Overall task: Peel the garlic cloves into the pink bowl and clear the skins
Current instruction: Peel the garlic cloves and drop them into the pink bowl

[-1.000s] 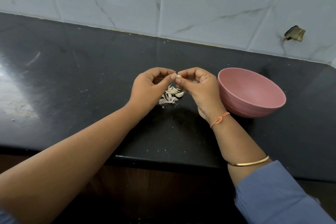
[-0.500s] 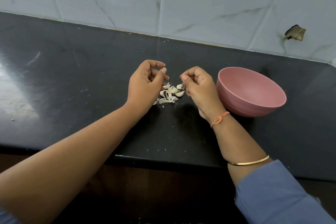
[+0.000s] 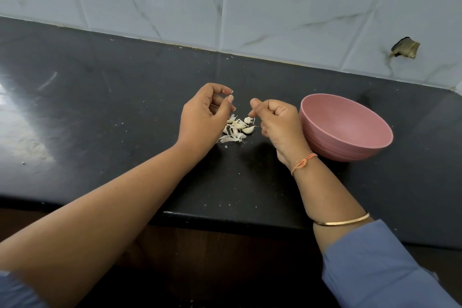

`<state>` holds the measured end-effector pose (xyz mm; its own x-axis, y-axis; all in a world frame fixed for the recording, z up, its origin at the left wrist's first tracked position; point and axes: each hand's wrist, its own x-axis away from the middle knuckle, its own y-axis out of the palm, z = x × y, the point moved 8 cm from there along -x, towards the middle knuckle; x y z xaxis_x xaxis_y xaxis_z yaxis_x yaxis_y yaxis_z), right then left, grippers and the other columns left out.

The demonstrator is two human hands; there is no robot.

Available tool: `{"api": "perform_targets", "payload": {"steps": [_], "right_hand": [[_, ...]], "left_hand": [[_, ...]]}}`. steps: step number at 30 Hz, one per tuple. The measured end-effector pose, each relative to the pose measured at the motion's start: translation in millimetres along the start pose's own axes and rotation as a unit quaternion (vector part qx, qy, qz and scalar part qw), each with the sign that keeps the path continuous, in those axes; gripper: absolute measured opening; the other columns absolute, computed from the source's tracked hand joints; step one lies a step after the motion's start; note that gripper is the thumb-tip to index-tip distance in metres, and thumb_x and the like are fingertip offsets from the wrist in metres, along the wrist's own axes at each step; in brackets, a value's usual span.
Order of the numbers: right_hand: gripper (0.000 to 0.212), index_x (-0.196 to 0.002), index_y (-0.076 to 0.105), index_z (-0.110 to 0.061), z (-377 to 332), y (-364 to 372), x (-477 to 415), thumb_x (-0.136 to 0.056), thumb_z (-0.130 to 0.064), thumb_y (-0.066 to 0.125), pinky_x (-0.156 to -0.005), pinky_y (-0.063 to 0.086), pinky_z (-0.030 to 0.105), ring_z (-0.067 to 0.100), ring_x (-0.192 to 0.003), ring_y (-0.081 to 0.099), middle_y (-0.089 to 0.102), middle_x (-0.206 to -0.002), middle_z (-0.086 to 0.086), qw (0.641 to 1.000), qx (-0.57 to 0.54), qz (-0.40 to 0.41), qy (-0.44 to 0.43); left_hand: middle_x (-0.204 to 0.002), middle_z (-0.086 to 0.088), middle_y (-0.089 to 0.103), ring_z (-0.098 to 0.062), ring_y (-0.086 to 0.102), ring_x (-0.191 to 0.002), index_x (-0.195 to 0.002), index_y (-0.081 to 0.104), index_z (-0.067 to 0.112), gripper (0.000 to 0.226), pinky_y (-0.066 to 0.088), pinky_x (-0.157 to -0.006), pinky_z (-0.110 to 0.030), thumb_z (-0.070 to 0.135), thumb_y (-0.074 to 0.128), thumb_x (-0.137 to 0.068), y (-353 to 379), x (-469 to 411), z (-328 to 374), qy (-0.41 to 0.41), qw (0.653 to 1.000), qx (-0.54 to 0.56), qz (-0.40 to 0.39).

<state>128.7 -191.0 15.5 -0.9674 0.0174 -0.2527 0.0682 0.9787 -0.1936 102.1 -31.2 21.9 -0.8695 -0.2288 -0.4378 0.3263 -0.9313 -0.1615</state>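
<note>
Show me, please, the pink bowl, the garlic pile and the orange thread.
pink bowl (image 3: 335,152): head view, outer wall.
garlic pile (image 3: 237,127): head view, heap's middle.
orange thread (image 3: 303,163): head view, its knot.

Nothing in view carries any writing, label, brand mark, number or sign that can be read. The pink bowl (image 3: 325,142) just to the right of the right hand (image 3: 280,125) has a plain wall. The dark surface (image 3: 125,107) under the hands and the wall tiles (image 3: 275,7) beyond them show only veins, specks and scratches.
</note>
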Motion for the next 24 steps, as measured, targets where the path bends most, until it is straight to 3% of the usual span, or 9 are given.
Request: {"api": "perform_targets", "payload": {"steps": [2, 3, 5, 10, 15, 19, 24], "right_hand": [[0.018, -0.093, 0.069, -0.008, 3.2, 4.6, -0.4, -0.095, -0.014, 0.053, -0.063, 0.035, 0.015, -0.005, -0.055, 0.050, 0.059, -0.057, -0.016, 1.000, -0.011, -0.023, 0.014], [0.022, -0.107, 0.067, -0.005, 6.3, 6.4, -0.7, -0.096, -0.010, 0.049, -0.064, 0.037, 0.016, -0.003, -0.062, 0.051, 0.064, -0.071, -0.010, 0.999, -0.019, -0.031, 0.025], [0.028, -0.119, 0.061, -0.004, 9.0, 9.0, 0.3, -0.097, -0.005, 0.043, -0.062, 0.042, 0.016, 0.003, -0.070, 0.053, 0.061, -0.083, 0.002, 0.998, -0.026, -0.047, 0.037], [0.017, -0.083, 0.064, -0.012, 2.1, 4.8, 2.1, -0.092, -0.003, 0.054, -0.053, 0.046, 0.014, 0.004, -0.056, 0.059, 0.060, -0.068, 0.003, 0.999, -0.016, -0.035, 0.019], [0.024, -0.069, 0.064, -0.011, 2.7, -0.7, 2.8, -0.092, -0.016, 0.059, -0.040, 0.031, 0.015, 0.002, -0.036, 0.037, 0.050, -0.050, -0.003, 0.999, -0.004, 0.003, 0.034], [0.033, -0.071, 0.065, -0.006, 8.4, -1.5, 3.4, -0.096, -0.026, 0.053, -0.037, 0.025, 0.014, 0.004, -0.035, 0.032, 0.047, -0.046, -0.002, 0.995, -0.075, 0.008, 0.072], [0.051, -0.086, 0.065, 0.000, 17.2, 7.4, 6.2, -0.101, -0.038, 0.035, -0.040, 0.037, 0.015, 0.006, -0.040, 0.046, 0.055, -0.059, 0.006, 0.975, -0.149, -0.033, 0.160]], "left_hand": [[-0.074, 0.007, 0.066, 0.000, 0.062, -0.065, -0.099, 0.059, 0.022, 0.007, 0.058, -0.070, -0.031, 0.019, 0.057, -0.093, -0.7, 0.3, -0.3, -0.002, 1.000, 0.000, 0.002], [-0.073, 0.007, 0.066, 0.000, 0.062, -0.065, -0.099, 0.059, 0.022, 0.007, 0.058, -0.070, -0.032, 0.019, 0.057, -0.093, -1.3, 0.3, -0.7, -0.004, 1.000, 0.001, 0.004], [-0.074, 0.008, 0.067, -0.001, 0.063, -0.064, -0.098, 0.059, 0.022, 0.006, 0.057, -0.070, -0.032, 0.019, 0.057, -0.093, -2.6, 0.4, -1.1, -0.006, 1.000, 0.002, 0.008], [-0.075, 0.007, 0.067, -0.005, 0.063, -0.065, -0.097, 0.059, 0.024, 0.006, 0.057, -0.070, -0.032, 0.019, 0.058, -0.093, -4.3, 0.7, -1.3, -0.005, 1.000, -0.004, 0.014], [-0.074, 0.009, 0.067, -0.005, 0.062, -0.064, -0.096, 0.059, 0.025, 0.006, 0.057, -0.069, -0.032, 0.020, 0.057, -0.093, -4.5, 0.5, -1.5, -0.009, 1.000, -0.003, 0.015], [-0.075, 0.010, 0.066, 0.000, 0.061, -0.063, -0.096, 0.059, 0.025, 0.006, 0.057, -0.068, -0.031, 0.019, 0.057, -0.093, -5.0, 0.8, -0.5, -0.008, 1.000, -0.008, 0.016], [-0.075, 0.009, 0.067, 0.002, 0.060, -0.062, -0.096, 0.059, 0.023, 0.005, 0.057, -0.068, -0.030, 0.019, 0.057, -0.093, -5.1, 1.2, 0.0, -0.004, 1.000, -0.012, 0.019]]}}
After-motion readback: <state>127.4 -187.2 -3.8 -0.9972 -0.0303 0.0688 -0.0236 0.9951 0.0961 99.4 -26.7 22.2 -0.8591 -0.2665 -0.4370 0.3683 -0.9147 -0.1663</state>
